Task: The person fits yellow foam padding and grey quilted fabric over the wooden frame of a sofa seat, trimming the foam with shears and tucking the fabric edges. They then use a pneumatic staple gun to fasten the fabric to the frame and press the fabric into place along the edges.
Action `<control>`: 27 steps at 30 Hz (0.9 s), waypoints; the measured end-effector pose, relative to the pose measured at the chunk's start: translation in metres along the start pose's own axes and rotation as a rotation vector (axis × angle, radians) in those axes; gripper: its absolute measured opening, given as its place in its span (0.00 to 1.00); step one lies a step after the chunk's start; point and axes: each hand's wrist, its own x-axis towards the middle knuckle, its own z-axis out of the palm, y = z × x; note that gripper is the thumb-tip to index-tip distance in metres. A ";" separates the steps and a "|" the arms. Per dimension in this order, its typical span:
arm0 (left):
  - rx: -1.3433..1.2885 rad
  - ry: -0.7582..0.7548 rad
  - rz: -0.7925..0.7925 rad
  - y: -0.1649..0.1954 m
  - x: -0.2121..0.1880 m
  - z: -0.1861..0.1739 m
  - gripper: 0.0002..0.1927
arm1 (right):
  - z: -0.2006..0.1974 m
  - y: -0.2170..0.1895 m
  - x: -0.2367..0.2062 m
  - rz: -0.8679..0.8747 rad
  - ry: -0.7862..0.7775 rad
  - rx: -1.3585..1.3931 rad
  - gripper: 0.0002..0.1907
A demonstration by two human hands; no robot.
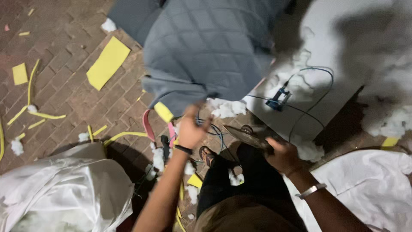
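My left hand (192,129) reaches up to the lower edge of a grey quilted cover (206,47) and pinches its hem, where a yellow foam corner (163,111) sticks out. My right hand (283,155) is closed around the handle of large dark scissors (246,135), blades pointing left toward the cover. A black band sits on the left wrist and a silver bracelet on the right. White stuffing (226,107) shows under the cover's edge.
Yellow foam sheets (108,62) and strips lie on the brick floor. A white bag of stuffing (64,193) is at lower left, white cloth (369,184) at lower right. A blue tool with cable (278,99) rests on a white surface. My sandalled foot (207,155) is below.
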 end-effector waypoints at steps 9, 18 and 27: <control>0.785 -0.021 0.179 -0.034 0.103 0.018 0.21 | 0.109 0.247 0.066 0.528 -0.211 0.082 0.15; 0.510 -0.019 0.112 -0.097 0.105 -0.008 0.15 | 0.264 0.352 0.235 0.841 -0.364 0.279 0.13; 0.535 0.019 0.287 -0.110 0.078 0.033 0.14 | 0.378 0.393 0.339 0.778 -0.173 0.301 0.14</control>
